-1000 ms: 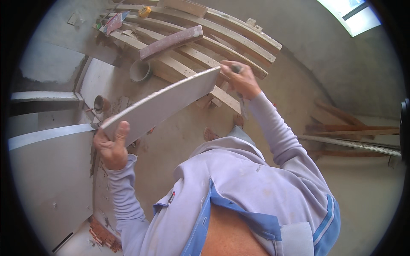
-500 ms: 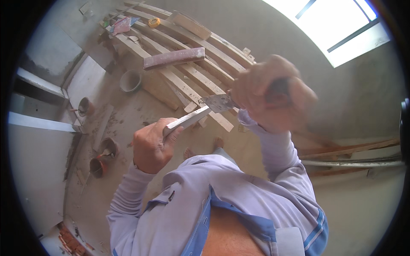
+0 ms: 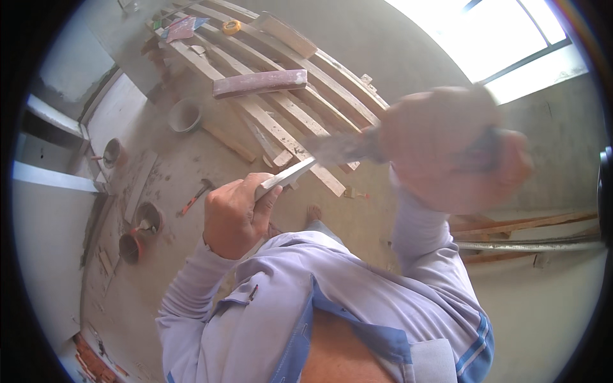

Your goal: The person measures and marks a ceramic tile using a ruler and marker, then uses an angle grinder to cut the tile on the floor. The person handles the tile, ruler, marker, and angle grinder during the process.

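My left hand (image 3: pixel 237 216) is closed around the near end of a thin, flat white piece (image 3: pixel 286 177), which slants away to the upper right. I cannot tell its material. My right hand (image 3: pixel 447 150), smeared by motion, is wrapped around the dark handle of a putty knife (image 3: pixel 348 148). The knife's blurred blade points left, close above the far end of the white piece. Whether blade and piece touch cannot be made out.
Long wooden battens (image 3: pixel 274 127) lie ahead, with a pinkish block (image 3: pixel 260 83) and a yellow tape roll (image 3: pixel 231 27) on them. Buckets (image 3: pixel 185 116) and a hammer (image 3: pixel 195 196) are on the floor at left. A window (image 3: pixel 504 38) is at upper right.
My right hand has moved to the right with the putty knife, whose blade has drawn back from the white piece's end. My left hand keeps its hold, having shifted slightly right.
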{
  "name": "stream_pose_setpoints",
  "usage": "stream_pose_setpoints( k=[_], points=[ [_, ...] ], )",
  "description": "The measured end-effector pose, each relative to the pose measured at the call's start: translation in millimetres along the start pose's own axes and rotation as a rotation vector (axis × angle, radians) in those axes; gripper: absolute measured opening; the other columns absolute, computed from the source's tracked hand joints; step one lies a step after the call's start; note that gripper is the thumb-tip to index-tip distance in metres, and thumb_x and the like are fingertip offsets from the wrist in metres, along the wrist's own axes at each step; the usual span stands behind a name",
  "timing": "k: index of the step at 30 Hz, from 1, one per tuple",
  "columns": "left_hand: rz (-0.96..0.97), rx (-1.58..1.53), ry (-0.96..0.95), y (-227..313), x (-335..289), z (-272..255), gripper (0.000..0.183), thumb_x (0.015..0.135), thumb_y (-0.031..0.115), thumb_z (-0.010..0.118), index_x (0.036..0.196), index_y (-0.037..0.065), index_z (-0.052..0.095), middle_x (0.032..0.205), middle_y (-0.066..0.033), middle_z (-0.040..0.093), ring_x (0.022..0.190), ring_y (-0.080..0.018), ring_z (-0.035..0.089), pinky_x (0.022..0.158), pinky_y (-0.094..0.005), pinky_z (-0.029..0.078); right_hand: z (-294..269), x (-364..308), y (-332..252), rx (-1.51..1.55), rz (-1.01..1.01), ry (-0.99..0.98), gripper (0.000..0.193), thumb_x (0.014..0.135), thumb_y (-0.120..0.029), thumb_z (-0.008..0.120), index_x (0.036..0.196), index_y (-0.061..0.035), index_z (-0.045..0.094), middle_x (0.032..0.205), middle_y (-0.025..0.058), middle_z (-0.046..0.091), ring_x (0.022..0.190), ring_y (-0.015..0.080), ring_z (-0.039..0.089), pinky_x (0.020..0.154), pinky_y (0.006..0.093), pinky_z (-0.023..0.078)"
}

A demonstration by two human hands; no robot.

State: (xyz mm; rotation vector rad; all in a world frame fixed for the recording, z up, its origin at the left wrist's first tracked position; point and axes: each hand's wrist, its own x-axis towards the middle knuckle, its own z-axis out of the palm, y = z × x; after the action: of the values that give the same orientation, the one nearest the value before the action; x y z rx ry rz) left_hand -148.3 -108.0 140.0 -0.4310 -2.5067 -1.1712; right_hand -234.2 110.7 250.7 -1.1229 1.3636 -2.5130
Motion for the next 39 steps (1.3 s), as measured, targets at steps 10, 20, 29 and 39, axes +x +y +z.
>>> stream_pose_setpoints(
  k=[10,20,29,39],
  points=[
    [-0.026,0.021,0.041,-9,-11,-5,0.013,0.088,0.008,0.075,0.097,0.002,0.068,0.084,-0.0129,0.072,0.068,-0.0294,0.070,0.059,-0.0371,0.053,-39,-7,58,-0.116,0.003,0.161,0.042,0.092,-0.029,0.048,0.065,0.0011,0.058,0.051,0.0037,0.049,0.044,0.0130,0.044,0.044,0.0276,0.036],
    [-0.090,0.013,0.060,-15,-27,-7,0.012,0.088,0.008,0.076,0.097,0.001,0.070,0.087,-0.0140,0.074,0.072,-0.0295,0.072,0.062,-0.0355,0.054,-69,-10,69,-0.223,0.066,0.157,0.045,0.096,-0.030,0.044,0.067,-0.0007,0.063,0.053,0.0044,0.052,0.044,0.0123,0.047,0.044,0.0269,0.037],
    [-0.170,0.041,0.077,-19,-37,-9,0.015,0.090,0.010,0.075,0.097,-0.001,0.069,0.085,-0.0150,0.072,0.075,-0.0281,0.072,0.078,-0.0369,0.057,-109,-5,74,-0.275,0.029,0.215,0.037,0.091,-0.026,0.047,0.066,-0.0017,0.058,0.051,0.0041,0.049,0.043,0.0116,0.044,0.043,0.0282,0.033],
    [-0.278,0.039,0.116,-25,-41,-8,0.018,0.093,0.015,0.075,0.097,-0.002,0.069,0.085,-0.0105,0.072,0.073,-0.0155,0.066,0.068,-0.0295,0.051,-137,-8,92,-0.245,0.101,0.119,0.034,0.099,-0.013,0.040,0.072,-0.0008,0.055,0.055,0.0061,0.052,0.043,0.0120,0.043,0.043,0.0285,0.036]
  ],
)
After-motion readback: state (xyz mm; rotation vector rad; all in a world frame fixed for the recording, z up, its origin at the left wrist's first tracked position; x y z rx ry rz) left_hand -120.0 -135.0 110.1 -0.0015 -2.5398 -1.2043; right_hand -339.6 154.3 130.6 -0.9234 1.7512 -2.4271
